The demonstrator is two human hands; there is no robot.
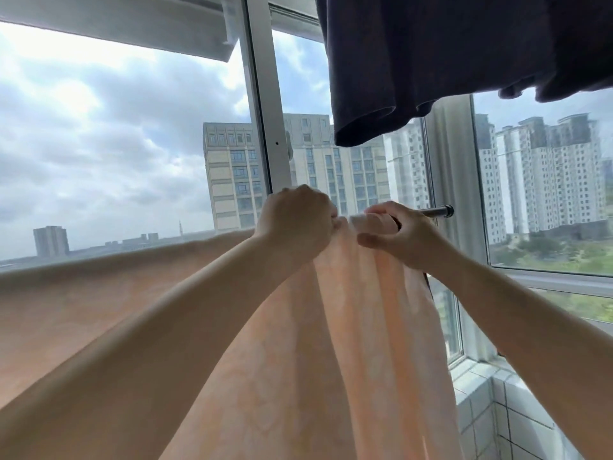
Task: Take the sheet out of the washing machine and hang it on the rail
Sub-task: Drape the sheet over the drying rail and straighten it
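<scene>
At mid-frame the left hand point(298, 224) and right hand point(394, 237) both pinch the sheet point(348, 327) bunched over the rail point(434, 211), probably to spread it toward the bare end.

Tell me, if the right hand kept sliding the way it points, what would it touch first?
Probably the bunched sheet it grips on the rail, then the left hand beside it; depth is unclear.
</scene>
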